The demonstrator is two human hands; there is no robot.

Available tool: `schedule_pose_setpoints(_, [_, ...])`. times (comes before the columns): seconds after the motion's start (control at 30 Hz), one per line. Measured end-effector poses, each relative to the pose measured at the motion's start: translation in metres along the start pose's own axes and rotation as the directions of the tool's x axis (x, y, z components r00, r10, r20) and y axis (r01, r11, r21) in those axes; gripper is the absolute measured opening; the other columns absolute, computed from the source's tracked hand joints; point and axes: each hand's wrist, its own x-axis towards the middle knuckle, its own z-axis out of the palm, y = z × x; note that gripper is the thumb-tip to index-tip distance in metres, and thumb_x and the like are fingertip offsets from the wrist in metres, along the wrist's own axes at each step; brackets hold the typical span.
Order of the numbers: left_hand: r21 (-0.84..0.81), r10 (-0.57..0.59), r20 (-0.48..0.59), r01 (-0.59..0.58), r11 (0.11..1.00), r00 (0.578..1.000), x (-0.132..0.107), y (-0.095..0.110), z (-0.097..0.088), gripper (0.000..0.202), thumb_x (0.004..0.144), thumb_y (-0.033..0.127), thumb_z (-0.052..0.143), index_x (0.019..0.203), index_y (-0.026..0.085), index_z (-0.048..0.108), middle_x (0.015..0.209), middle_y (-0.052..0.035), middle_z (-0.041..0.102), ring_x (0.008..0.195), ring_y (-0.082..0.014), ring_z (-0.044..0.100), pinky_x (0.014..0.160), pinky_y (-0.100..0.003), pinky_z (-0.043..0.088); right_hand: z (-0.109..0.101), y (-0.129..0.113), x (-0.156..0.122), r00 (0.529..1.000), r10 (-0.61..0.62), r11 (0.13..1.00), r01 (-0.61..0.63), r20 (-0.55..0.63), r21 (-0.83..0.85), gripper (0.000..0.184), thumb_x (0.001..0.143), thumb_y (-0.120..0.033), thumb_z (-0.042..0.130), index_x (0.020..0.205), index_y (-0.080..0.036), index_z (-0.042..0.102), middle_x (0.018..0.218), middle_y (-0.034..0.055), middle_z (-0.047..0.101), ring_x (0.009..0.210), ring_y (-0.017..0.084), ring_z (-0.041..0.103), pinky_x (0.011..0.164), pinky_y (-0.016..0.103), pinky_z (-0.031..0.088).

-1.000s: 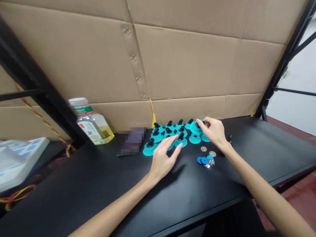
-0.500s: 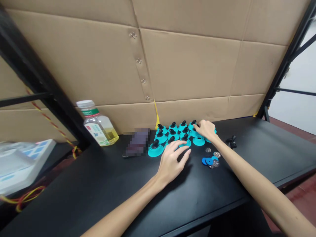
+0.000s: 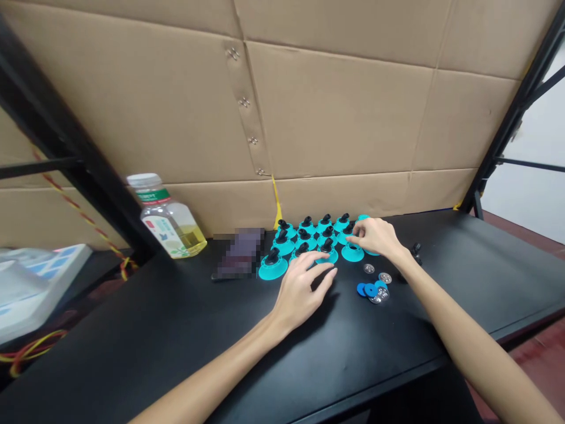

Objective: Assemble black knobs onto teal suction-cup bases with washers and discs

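Observation:
Several teal suction cups with black knobs [image 3: 304, 240] stand in rows near the back of the black table [image 3: 220, 335]. My left hand [image 3: 302, 288] lies flat with fingers spread, its fingertips touching the front cups. My right hand [image 3: 375, 237] is curled over the right end of the rows, fingertips closed on a teal cup [image 3: 353, 252]. In front of it lie blue discs [image 3: 368, 289] and silver discs [image 3: 385, 277].
A plastic bottle of yellow liquid [image 3: 165, 219] stands at the back left beside a blurred dark object [image 3: 238, 253]. Small black parts [image 3: 415, 251] lie to the right. A cardboard wall [image 3: 309, 106] closes the back, with black frame posts [image 3: 512, 112] either side.
My right hand set the lifted cup down among the rows and drew slightly back. My left hand slid a little toward me along the front cups.

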Motion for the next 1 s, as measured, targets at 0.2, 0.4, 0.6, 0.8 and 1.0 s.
schedule_pose_setpoints(0.2, [-0.001, 0.016, 0.003, -0.016, 1.000, 1.000, 0.000, -0.002, 0.001, 0.019, 0.092, 0.027, 0.054, 0.090, 0.022, 0.071, 0.107, -0.0073, 0.069, 0.103, -0.0252, 0.063, 0.086, -0.044, 0.049, 0.018, 0.001, 0.016, 0.995, -0.006, 0.987, -0.009, -0.095, -0.161, 0.036, 0.090, -0.043, 0.053, 0.119, -0.024, 0.063, 0.111, 0.0110, 0.066, 0.093, 0.024, 0.064, 0.071, 0.029, 0.043])
schedule_pose_setpoints(0.4, [0.000, 0.009, 0.005, -0.009, 1.000, 1.000, 0.000, -0.001, 0.001, 0.019, 0.092, 0.028, 0.054, 0.088, 0.021, 0.072, 0.107, -0.0073, 0.069, 0.102, -0.0252, 0.063, 0.087, -0.044, 0.050, 0.031, 0.004, 0.030, 1.000, -0.004, 0.990, 0.001, -0.016, -0.142, 0.027, 0.092, -0.038, 0.051, 0.106, -0.019, 0.066, 0.110, 0.0109, 0.068, 0.102, 0.024, 0.063, 0.074, 0.029, 0.043])
schedule_pose_setpoints(0.6, [0.002, 0.001, 0.010, -0.001, 1.000, 1.000, 0.002, -0.001, 0.001, 0.021, 0.092, 0.030, 0.053, 0.088, 0.022, 0.072, 0.106, -0.0073, 0.070, 0.101, -0.0251, 0.063, 0.086, -0.044, 0.051, 0.033, 0.006, 0.028, 0.999, 0.001, 0.994, -0.005, -0.033, -0.112, 0.031, 0.091, -0.041, 0.051, 0.110, -0.021, 0.064, 0.107, 0.0104, 0.069, 0.099, 0.024, 0.064, 0.073, 0.030, 0.044])
schedule_pose_setpoints(0.8, [0.024, -0.018, 0.014, 0.018, 1.000, 1.000, 0.001, -0.003, 0.002, 0.022, 0.092, 0.030, 0.053, 0.087, 0.022, 0.073, 0.106, -0.0068, 0.070, 0.101, -0.0250, 0.063, 0.087, -0.044, 0.051, 0.010, 0.014, 0.018, 0.995, 0.024, 1.000, -0.023, -0.095, 0.011, 0.032, 0.086, -0.044, 0.057, 0.110, -0.023, 0.064, 0.104, 0.0061, 0.071, 0.095, 0.023, 0.064, 0.071, 0.029, 0.043])
schedule_pose_setpoints(1.0, [0.037, -0.011, 0.032, 0.010, 0.999, 0.999, 0.001, -0.004, 0.002, 0.021, 0.092, 0.030, 0.053, 0.088, 0.022, 0.072, 0.106, -0.0065, 0.070, 0.102, -0.0253, 0.063, 0.087, -0.043, 0.051, -0.007, 0.006, 0.001, 0.996, -0.069, 0.997, 0.068, 0.048, 0.026, 0.019, 0.080, -0.041, 0.066, 0.084, -0.024, 0.072, 0.085, 0.0023, 0.073, 0.082, 0.020, 0.066, 0.063, 0.027, 0.040])
